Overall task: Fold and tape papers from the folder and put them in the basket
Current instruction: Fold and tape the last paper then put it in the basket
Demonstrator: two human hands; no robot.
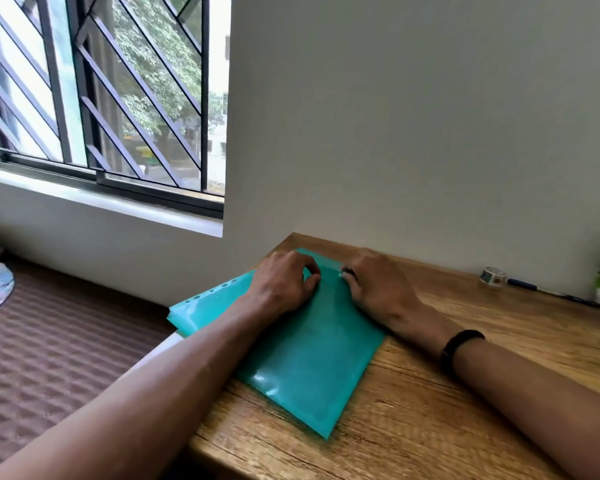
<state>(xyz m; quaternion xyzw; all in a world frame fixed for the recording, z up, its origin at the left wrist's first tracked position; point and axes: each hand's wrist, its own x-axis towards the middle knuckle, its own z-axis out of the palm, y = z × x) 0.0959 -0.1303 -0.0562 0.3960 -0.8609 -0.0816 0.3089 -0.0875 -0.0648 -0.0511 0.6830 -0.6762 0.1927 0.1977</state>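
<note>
1. I see the teal folder (pixel 302 358) lying flat at the wooden desk's (pixel 465 393) left edge.
2. Left hand (pixel 281 285) and right hand (pixel 378 285) pinch its far opening, fingers curled.
3. I advise parting the mouth evenly, then withdrawing one sheet.
4. The tape roll (pixel 493 276) waits far right; no basket is visible.

Arms: two bare forearms enter from the lower edge, no sleeves in view on either.
Left hand (pixel 284 284): bare, no glove; no ring or band shows on the visible fingers or wrist.
Right hand (pixel 378 285): bare, no glove.
Ring (pixel 350 273): a dark band on one finger of the right hand; which finger is hard to tell.
Wristband (pixel 459 344): a plain black band, smooth and fairly narrow, wraps the right wrist; no display or markings can be made out on it.
</note>
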